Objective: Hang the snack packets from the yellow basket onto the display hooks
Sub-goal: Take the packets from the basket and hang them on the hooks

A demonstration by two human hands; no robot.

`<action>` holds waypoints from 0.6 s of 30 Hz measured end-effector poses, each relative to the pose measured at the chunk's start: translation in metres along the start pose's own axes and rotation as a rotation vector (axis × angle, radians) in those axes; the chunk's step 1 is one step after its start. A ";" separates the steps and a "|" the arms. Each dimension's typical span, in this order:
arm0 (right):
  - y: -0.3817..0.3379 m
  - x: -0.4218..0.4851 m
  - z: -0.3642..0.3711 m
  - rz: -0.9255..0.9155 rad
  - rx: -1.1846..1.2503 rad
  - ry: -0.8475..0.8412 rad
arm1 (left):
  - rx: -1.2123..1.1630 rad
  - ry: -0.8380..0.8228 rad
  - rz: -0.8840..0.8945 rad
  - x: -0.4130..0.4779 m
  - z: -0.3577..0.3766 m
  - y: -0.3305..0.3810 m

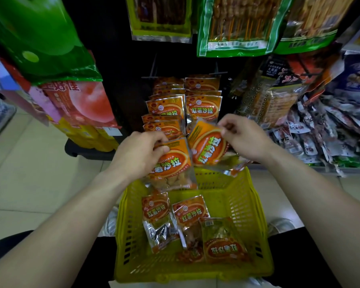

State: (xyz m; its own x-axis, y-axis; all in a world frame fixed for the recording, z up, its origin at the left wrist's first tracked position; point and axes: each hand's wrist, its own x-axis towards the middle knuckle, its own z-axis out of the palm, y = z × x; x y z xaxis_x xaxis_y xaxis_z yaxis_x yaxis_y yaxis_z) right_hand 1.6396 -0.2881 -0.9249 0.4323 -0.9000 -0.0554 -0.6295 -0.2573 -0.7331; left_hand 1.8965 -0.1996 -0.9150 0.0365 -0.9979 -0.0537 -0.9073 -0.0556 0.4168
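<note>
Snack packets sit in both hands, each orange with a red oval. The left hand (139,154) pinches the top edge of the left packet (173,163) between thumb and curled fingers, and it hangs upright. The right hand (243,138) pinches a top corner of the right packet (208,146), which hangs tilted with its print sideways. The two packets are just beside each other; I cannot tell whether their edges touch.

Straight below both grips stands the yellow basket (129,225). Three loose packets (190,210) lie on its bottom, the one nearest the right forearm with its print upside down.

Just past the fingertips, hung packets (166,107) of the same kind fill two rows side by side on the display hooks (153,68). Higher up hang green-edged skewer packets (235,26). Out beyond the left hand hangs a green bag (40,38). Beyond the right hand lies a heap of small dark packets (320,132).
</note>
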 end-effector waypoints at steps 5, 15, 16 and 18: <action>0.000 -0.003 0.003 0.030 0.132 0.140 | -0.144 0.084 -0.121 -0.001 0.006 -0.010; -0.028 -0.024 0.053 -0.319 -0.162 -0.124 | -0.756 0.083 -0.297 0.002 0.005 0.007; -0.031 -0.025 0.056 -0.340 -0.178 -0.147 | -0.798 0.072 -0.294 0.002 0.007 0.009; -0.033 -0.028 0.060 -0.368 -0.207 -0.180 | -0.858 0.048 -0.296 0.004 0.008 0.012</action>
State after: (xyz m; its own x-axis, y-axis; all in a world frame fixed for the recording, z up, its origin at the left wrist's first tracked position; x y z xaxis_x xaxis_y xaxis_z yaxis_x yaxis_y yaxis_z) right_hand 1.6874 -0.2333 -0.9397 0.7450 -0.6649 0.0532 -0.5208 -0.6296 -0.5765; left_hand 1.8827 -0.2039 -0.9177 0.2528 -0.9382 -0.2365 -0.2349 -0.2966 0.9257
